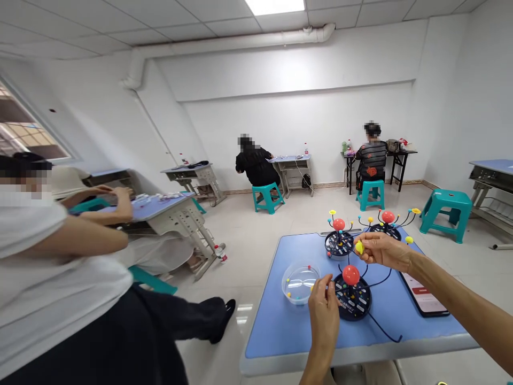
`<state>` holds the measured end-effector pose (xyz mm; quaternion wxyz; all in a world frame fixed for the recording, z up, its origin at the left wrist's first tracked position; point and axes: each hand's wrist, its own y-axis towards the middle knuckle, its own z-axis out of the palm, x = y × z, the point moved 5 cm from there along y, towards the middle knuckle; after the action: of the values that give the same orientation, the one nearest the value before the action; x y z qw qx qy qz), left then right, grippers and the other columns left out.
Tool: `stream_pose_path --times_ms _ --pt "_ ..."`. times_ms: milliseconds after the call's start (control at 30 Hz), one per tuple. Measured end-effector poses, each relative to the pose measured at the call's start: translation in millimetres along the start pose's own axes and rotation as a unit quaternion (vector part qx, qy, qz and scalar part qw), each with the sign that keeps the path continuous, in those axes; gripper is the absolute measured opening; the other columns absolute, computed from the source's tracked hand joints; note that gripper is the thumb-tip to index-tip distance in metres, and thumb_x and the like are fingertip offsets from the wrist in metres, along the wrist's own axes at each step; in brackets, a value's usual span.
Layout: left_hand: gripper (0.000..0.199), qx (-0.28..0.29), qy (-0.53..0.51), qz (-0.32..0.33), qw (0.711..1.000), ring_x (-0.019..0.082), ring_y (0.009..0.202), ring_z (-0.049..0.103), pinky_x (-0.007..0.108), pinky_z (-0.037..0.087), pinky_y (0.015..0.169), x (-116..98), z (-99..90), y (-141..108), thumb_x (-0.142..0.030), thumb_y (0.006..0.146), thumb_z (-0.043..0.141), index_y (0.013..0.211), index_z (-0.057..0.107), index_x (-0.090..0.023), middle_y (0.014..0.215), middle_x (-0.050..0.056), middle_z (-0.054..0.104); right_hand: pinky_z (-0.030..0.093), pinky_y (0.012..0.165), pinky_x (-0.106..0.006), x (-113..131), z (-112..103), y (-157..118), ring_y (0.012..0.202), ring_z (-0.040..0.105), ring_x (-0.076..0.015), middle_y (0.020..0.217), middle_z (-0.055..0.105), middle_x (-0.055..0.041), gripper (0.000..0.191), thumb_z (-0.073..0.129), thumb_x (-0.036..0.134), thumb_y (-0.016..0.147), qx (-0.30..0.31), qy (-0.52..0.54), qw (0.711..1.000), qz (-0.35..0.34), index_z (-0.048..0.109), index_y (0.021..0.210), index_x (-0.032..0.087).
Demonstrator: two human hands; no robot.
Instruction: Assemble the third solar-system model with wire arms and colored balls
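On the blue table stands a solar system model with a red ball (350,275), a round black base (354,305) and curved black rods (385,327). My left hand (324,315) is at the model's left side, thumb and fingers closed around the end of one rod. Above and behind the red ball, my right hand (380,250) pinches a small yellow ringed planet (359,247) between thumb and fingers. Left of the model, a clear round plastic tub (295,297) holds several small coloured balls.
Two similar models with red balls (339,224) (388,216) stand at the table's (272,321) far edge. A phone (425,294) with a lit screen lies right. A person in a white shirt (80,278) is close on the left. Others sit on teal stools (267,199) near the back wall.
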<state>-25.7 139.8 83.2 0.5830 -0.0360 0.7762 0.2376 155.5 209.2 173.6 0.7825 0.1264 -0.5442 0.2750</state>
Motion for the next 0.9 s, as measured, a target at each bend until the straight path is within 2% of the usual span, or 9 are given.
stream_pose_path --times_ms 133,333,433,533,633,767,833,900 --pt "0.038 0.017 0.012 -0.008 1.000 0.016 0.054 0.059 0.031 0.049 0.054 7 16.2 10 -0.044 0.090 0.047 0.104 0.070 -0.016 0.076 0.008 0.068 0.047 0.060 -0.021 3 -2 13 0.062 0.060 -0.0092 0.079 0.067 -0.0046 0.025 0.079 0.023 0.071 0.013 -0.017 1.000 0.009 0.070 0.092 0.012" --pt "0.033 0.011 0.035 -0.009 0.999 0.023 0.076 0.066 0.037 0.052 0.071 10 26.4 16 -0.034 0.090 0.047 0.106 0.069 -0.016 0.091 0.012 0.072 0.045 0.056 -0.022 7 -2 24 0.060 0.059 -0.0108 0.081 0.072 -0.0105 0.027 0.070 0.025 0.075 0.031 -0.046 0.998 0.028 0.071 0.096 0.009" --pt "0.034 0.015 0.047 -0.022 0.999 0.024 0.083 0.067 0.039 0.052 0.078 11 28.6 19 -0.030 0.090 0.045 0.109 0.069 -0.015 0.100 0.014 0.073 0.044 0.055 -0.023 8 3 26 0.059 0.058 -0.0110 0.080 0.072 -0.0096 0.028 0.071 0.027 0.073 0.022 -0.069 0.997 0.027 0.071 0.096 0.010" --pt "0.035 0.020 0.050 -0.037 0.998 0.024 0.084 0.067 0.040 0.051 0.080 11 30.3 21 -0.029 0.090 0.044 0.110 0.068 -0.014 0.097 0.014 0.073 0.045 0.057 -0.025 8 7 30 0.058 0.057 -0.0110 0.077 0.070 -0.0065 0.026 0.073 0.029 0.070 0.004 -0.143 0.989 0.023 0.069 0.090 0.013" --pt "0.032 0.014 0.039 -0.033 0.999 0.024 0.079 0.067 0.039 0.051 0.077 10 31.8 23 -0.030 0.089 0.047 0.107 0.069 -0.016 0.089 0.011 0.073 0.047 0.060 -0.028 7 10 38 0.061 0.059 -0.0135 0.071 0.066 -0.0023 0.025 0.072 0.031 0.070 -0.008 -0.285 0.958 0.012 0.069 0.087 0.014" --pt "0.029 0.027 0.015 -0.046 0.998 0.022 0.077 0.066 0.035 0.051 0.073 9 36.3 24 -0.027 0.088 0.047 0.104 0.070 -0.017 0.085 0.009 0.073 0.047 0.060 -0.028 3 17 48 0.065 0.059 -0.0159 0.068 0.063 -0.0005 0.023 0.064 0.029 0.075 0.025 -0.475 0.879 0.002 0.071 0.092 0.015" --pt "0.029 0.037 0.010 -0.054 0.998 0.021 0.079 0.066 0.034 0.050 0.074 8 38.4 25 -0.024 0.088 0.046 0.102 0.070 -0.017 0.088 0.009 0.073 0.045 0.059 -0.028 0 18 52 0.065 0.059 -0.0164 0.066 0.063 -0.0005 0.023 0.060 0.028 0.078 0.045 -0.528 0.848 0.002 0.072 0.093 0.016" --pt "0.030 0.045 0.007 -0.058 0.997 0.021 0.080 0.066 0.034 0.049 0.076 6 39.8 27 -0.022 0.089 0.044 0.102 0.070 -0.017 0.091 0.010 0.073 0.045 0.059 -0.027 -3 17 56 0.066 0.060 -0.0169 0.066 0.063 -0.0006 0.022 0.059 0.028 0.079 0.056 -0.551 0.833 0.004 0.073 0.091 0.016"
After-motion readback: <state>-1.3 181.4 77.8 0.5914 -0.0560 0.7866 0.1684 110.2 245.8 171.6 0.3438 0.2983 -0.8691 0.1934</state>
